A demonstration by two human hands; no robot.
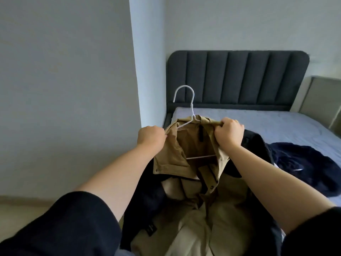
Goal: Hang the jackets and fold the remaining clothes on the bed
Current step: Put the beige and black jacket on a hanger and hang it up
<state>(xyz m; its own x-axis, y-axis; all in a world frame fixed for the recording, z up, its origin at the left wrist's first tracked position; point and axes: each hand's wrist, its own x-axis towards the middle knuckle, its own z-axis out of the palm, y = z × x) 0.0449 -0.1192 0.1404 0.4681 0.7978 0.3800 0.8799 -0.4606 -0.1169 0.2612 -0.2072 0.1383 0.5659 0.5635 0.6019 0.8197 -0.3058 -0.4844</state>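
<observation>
Head view looks down both bare forearms to a grey wall filling the left half of the frame and a bed on the right, its pale blue sheet running back to a dark ribbed headboard. A beige upholstered piece stands at the right edge. At the centre, a tan jacket is held up over the near end of the bed, its collar open toward the camera, hiding the sheet behind it. Paler beige cloth spreads below it at bottom centre. Dark navy clothes lie crumpled on the sheet at right, with more dark cloth under the jacket's left side. Left hand is fisted, pinching the jacket's left collar edge; right hand has its fingers curled tight around the right collar edge. A white hanger sits inside the jacket, hook rising above the collar and bottom bar showing through the opening.
</observation>
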